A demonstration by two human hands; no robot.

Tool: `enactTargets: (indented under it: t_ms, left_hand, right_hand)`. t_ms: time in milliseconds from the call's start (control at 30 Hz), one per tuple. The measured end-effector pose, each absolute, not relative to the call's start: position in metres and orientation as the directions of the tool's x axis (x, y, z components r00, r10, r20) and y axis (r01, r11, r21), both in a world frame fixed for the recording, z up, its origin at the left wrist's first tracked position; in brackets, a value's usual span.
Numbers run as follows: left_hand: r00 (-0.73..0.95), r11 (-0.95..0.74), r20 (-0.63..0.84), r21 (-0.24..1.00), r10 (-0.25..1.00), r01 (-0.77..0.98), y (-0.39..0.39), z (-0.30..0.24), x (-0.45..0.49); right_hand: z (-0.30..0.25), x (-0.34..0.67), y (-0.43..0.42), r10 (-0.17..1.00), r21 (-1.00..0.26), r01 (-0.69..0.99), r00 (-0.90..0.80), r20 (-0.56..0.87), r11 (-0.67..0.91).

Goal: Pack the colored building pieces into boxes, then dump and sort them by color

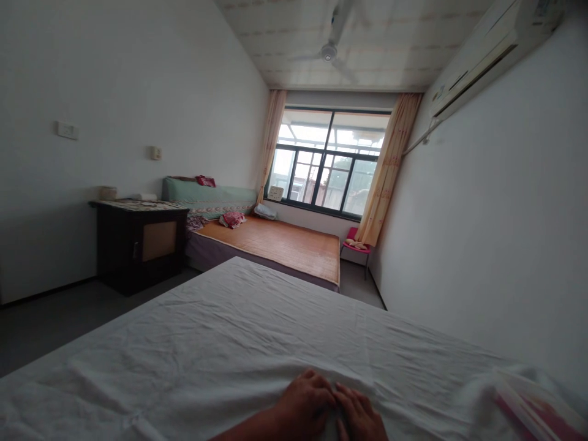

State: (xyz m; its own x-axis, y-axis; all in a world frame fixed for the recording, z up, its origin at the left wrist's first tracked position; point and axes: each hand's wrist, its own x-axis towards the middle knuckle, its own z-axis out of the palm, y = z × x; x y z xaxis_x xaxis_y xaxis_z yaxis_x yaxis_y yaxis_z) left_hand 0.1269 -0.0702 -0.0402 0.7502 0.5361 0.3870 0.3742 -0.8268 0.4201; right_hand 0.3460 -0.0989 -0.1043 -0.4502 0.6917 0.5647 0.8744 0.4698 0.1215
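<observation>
My left hand (pixel 307 401) rests on a white sheet (pixel 257 318) at the bottom middle, its fingers curled in. Close against it on the right is my right hand (pixel 359 413), also with bent, closed fingers. Both hands touch the sheet, and folds in the cloth run out around them. Whatever lies under the fingers, if anything, is hidden. To the right, at the lower corner, lies a blurred pink and white packet (pixel 535 404), partly cut off by the frame.
Beyond the sheet's far edge stands a bed with an orange-brown mat (pixel 285 242). A dark cabinet (pixel 131 251) is at the left wall. A pink chair (pixel 356 239) sits under the curtain (pixel 390 171) by the window. The right wall runs close along the sheet.
</observation>
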Motion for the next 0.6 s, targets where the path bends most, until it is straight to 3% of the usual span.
enactTargets:
  t_ms: [267, 600]
  left_hand:
    - [0.768, -0.838, 0.381, 0.416, 0.514, 0.355, -0.0737, -0.0333, 0.1252]
    - [0.762, -0.829, 0.372, 0.416, 0.530, 0.374, -0.0739, -0.0340, 0.1253]
  right_hand:
    - [-0.1065, 0.3478, -0.0999, 0.758, 0.042, 0.887, -0.417, 0.501, 0.460]
    - [-0.1008, 0.3450, -0.1017, 0.708, 0.052, 0.871, -0.430, 0.560, 0.489]
